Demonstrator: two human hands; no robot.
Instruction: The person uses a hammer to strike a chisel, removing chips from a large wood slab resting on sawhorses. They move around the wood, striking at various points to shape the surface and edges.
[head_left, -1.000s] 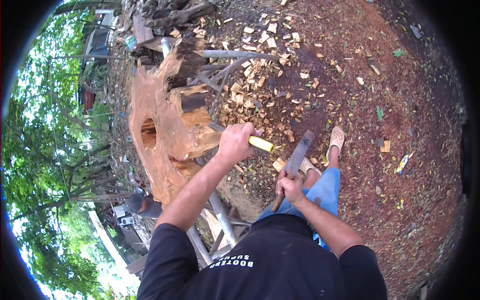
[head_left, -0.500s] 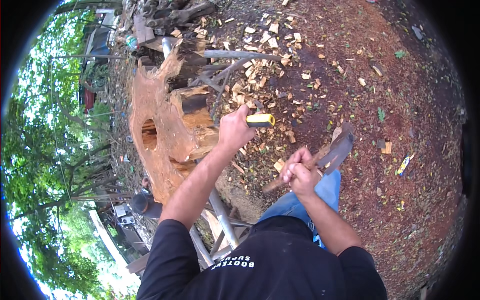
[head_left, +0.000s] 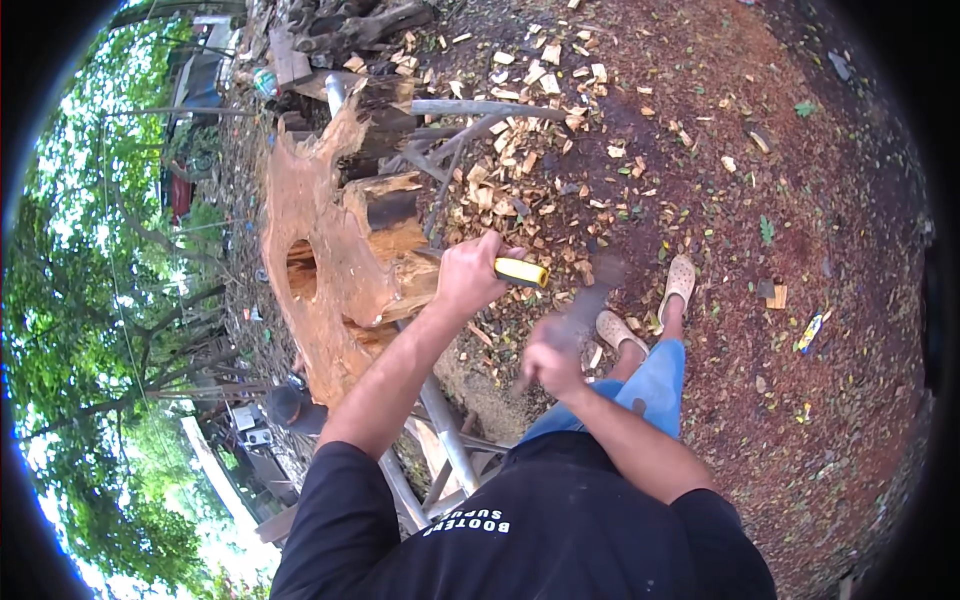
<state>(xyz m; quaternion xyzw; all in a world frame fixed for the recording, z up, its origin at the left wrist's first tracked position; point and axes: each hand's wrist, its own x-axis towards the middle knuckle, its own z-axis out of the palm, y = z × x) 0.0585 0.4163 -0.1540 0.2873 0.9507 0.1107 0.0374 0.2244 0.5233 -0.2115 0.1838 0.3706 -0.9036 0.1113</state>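
Reddish-brown dirt ground [head_left: 800,330] spreads out beneath us, strewn with pale wood chips [head_left: 520,160] that lie thickest near the upper middle, and green trees [head_left: 90,330] fill the left rim of the view. We stand over a large orange-brown carved log [head_left: 330,260], irregular in outline with an oval hole through it, which rests on grey metal pipes [head_left: 450,440] that cross beneath it. Our left hand [head_left: 470,275] is wrapped tight around a chisel [head_left: 522,272] with a yellow handle, the handle end poking out to the right of the fist; the blade end points toward the log's right edge, but our fingers hide whether it touches the wood. Our right hand [head_left: 553,368] is closed around the handle of a mallet [head_left: 585,305], whose dark head is smeared by motion blur just below and right of the chisel's yellow end, near it but not clearly touching. Below the mallet we see our blue jeans [head_left: 650,385] and two tan clogs [head_left: 680,280] planted on the dirt. Behind the log, at the upper left, lie dark tree stumps [head_left: 360,25]. A small blue and yellow wrapper [head_left: 810,332] sits on the ground well off to the right.
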